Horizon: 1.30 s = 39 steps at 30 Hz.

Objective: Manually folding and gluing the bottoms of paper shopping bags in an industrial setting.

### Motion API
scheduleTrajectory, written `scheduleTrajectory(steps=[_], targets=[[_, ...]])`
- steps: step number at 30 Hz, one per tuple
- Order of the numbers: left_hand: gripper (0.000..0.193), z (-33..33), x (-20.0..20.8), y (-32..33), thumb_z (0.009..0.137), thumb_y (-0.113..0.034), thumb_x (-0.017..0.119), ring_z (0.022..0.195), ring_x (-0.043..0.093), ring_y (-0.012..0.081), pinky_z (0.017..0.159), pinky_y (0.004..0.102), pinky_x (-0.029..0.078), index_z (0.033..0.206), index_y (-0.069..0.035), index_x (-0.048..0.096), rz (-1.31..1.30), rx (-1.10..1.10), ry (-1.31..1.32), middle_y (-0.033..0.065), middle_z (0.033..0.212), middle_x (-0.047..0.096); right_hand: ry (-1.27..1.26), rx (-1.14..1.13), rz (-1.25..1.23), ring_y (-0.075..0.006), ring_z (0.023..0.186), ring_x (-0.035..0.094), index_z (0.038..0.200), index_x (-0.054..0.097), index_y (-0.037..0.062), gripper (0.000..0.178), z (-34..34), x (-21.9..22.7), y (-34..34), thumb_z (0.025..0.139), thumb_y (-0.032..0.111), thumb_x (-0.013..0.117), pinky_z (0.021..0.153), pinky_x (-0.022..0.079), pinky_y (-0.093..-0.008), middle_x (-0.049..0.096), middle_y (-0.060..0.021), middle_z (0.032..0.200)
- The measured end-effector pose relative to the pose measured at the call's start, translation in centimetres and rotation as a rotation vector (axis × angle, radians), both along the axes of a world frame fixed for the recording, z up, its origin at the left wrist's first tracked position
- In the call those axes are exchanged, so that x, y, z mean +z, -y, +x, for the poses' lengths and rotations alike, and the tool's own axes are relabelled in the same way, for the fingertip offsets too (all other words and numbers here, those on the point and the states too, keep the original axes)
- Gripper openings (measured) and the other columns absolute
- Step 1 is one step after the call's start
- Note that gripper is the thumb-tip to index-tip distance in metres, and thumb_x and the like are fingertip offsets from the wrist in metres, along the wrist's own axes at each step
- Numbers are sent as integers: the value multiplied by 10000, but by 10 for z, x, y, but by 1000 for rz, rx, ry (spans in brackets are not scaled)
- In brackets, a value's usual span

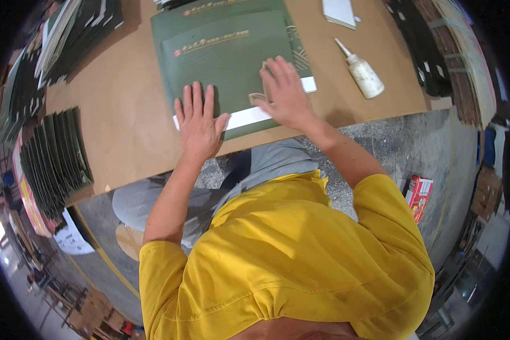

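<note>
A dark green printed sheet point(226, 71) with gold lettering lies flat near the table's front edge, a white strip point(246, 118) running along its near side. Beneath it and shifted farther back is another green sheet point(163, 28), whose white edge peeks out at the right. My left hand point(198, 127) rests on the near left corner of the upper sheet, fingers spread and across the white strip. Over the right part of that sheet is my right hand point(286, 96), its fingers apart and slightly blurred; whether it presses on the sheet I cannot tell. Neither hand holds anything.
A white squeeze bottle point(366, 76) with a pointed nozzle lies right of the sheets, below a small white block point(340, 12). Dark green folded pieces point(56, 158) stand in a row at left. More stacks rise at the far left point(88, 37) and right point(422, 48).
</note>
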<state>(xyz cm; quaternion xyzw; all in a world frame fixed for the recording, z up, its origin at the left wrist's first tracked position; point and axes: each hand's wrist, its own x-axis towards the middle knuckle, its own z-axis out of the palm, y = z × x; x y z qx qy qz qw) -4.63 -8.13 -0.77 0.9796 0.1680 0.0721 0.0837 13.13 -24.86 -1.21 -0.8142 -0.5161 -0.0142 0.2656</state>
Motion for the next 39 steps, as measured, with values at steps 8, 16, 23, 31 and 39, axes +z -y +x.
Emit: scheduleTrajectory(steps=[8, 16, 23, 31, 39], targets=[[628, 3, 2, 2, 915, -387, 471, 1404, 159, 342, 1126, 507, 83, 1433, -75, 302, 26, -7, 22, 173, 1505, 228, -52, -30, 274, -378, 1280, 343, 1228, 483, 11, 495, 3, 1, 12, 823, 255, 631, 1060, 313, -459, 410, -182, 1334], [594, -4, -8, -4, 900, -431, 494, 1391, 198, 343, 1123, 513, 112, 1371, -77, 415, 105, -51, 130, 161, 1485, 279, 217, -464, 358, -367, 1242, 400, 1210, 524, 30, 552, 52, 23, 104, 744, 258, 713, 1029, 331, -474, 435, -185, 1327], [564, -4, -10, -9, 915, -423, 461, 1393, 198, 339, 1123, 511, 112, 1364, -83, 430, 35, -61, 164, 158, 1485, 281, 40, -622, 205, -354, 1231, 412, 1323, 429, 63, 720, 85, 4, 170, 712, 242, 763, 1016, 350, -449, 417, -214, 1328], [350, -36, 4, -34, 844, -174, 509, 1274, 340, 371, 1059, 451, 275, 1161, -62, 604, -420, -160, 437, 146, 1303, 487, -918, -642, 1035, -285, 1119, 533, 1308, 425, 14, 569, 86, 3, 169, 802, 88, 676, 974, 438, -391, 529, -138, 1231], [177, -45, -6, -29, 768, -124, 670, 824, 540, 242, 756, 338, 445, 931, -55, 685, -402, 40, 522, 81, 875, 622, -1778, 15, 1386, -404, 1161, 469, 1325, 430, 59, 530, 35, 50, 134, 856, 221, 615, 891, 471, -471, 484, -159, 1309]])
